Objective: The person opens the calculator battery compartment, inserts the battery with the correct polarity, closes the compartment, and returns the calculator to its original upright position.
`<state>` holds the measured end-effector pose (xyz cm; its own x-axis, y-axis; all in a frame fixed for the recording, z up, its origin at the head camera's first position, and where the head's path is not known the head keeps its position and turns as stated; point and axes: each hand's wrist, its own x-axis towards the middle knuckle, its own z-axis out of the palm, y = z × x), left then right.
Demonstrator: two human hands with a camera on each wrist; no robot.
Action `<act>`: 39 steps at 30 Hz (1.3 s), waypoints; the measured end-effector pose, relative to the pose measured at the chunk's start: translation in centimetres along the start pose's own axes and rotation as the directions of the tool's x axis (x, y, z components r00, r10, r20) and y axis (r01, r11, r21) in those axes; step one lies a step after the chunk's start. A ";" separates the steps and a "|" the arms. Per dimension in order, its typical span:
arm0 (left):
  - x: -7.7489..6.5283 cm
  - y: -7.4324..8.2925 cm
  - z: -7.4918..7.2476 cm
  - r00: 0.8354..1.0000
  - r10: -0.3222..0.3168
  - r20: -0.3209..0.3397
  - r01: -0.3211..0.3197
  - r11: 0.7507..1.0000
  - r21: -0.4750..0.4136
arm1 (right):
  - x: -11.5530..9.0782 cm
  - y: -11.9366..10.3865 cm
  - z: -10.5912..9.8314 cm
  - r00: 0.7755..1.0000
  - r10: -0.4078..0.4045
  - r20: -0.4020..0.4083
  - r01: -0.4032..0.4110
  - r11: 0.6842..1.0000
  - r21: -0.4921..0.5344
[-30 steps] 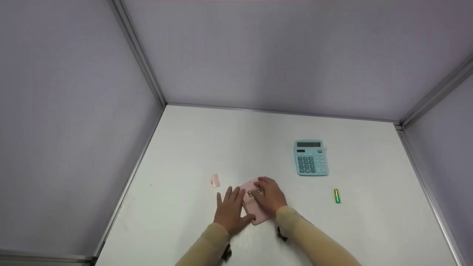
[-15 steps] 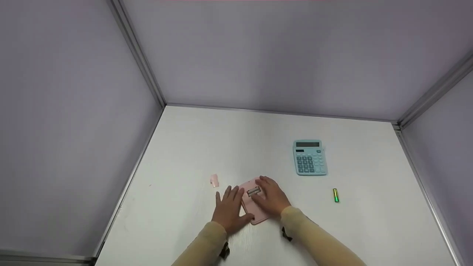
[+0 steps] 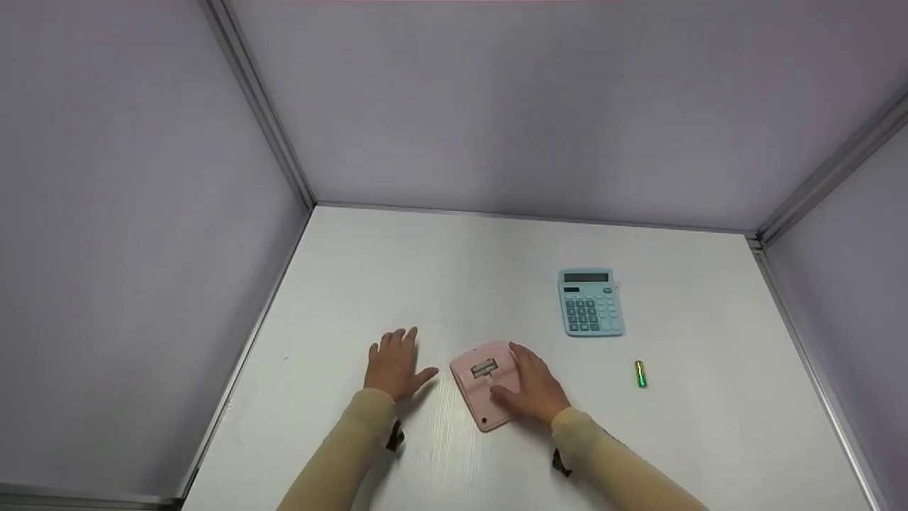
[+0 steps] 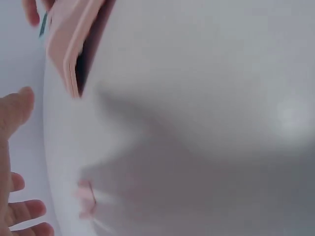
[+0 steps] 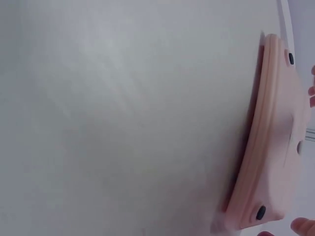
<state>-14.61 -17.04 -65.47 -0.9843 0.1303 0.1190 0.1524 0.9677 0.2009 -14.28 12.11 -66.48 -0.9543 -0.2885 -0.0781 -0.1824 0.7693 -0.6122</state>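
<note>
A pink calculator [image 3: 496, 408] lies face down, its battery compartment [image 3: 484, 368] uncovered with a pale battery inside. My right hand [image 3: 539, 390] holds its right side, thumb on the back and fingers along the edge. Off to the calculator's left, my left hand [image 3: 391, 365] is spread low over the table, fingers apart and nothing held. Under that hand, the left wrist view shows the small pink battery cover [image 4: 87, 199] on the tabletop; in the head view the hand hides it.
A light blue calculator [image 3: 592, 304] lies face up toward the back right. A green and gold battery [image 3: 640, 374] lies to the right of the right hand. Grey panels [image 3: 539, 106] wall the white table [image 3: 425, 262] at the back and sides.
My left hand has let go of the pink calculator's left edge and moved left over the battery cover. The right hand has slid slightly toward the calculator's right edge, uncovering the compartment.
</note>
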 end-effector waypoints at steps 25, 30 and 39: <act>1.5 -4.1 1.2 0.993 -0.056 0.106 0.064 0.995 -0.074 | -1.4 -0.1 1.6 1.000 -0.011 0.011 0.011 0.999 -0.032; 1.6 -3.8 1.4 0.993 -0.068 0.092 0.077 0.992 -0.102 | -1.2 -0.1 1.6 1.000 -0.009 -0.012 0.008 0.996 -0.088; 1.8 -3.4 1.9 0.996 -0.069 0.049 0.075 0.989 -0.129 | -0.8 -0.5 1.3 0.997 0.075 -0.023 -0.075 0.997 -0.020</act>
<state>-17.04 -19.67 -67.84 -0.9956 0.0739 0.0570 0.0888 0.9386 0.3333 -13.12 11.23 -67.11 -0.9705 -0.2168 -0.1056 -0.1146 0.8001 -0.5889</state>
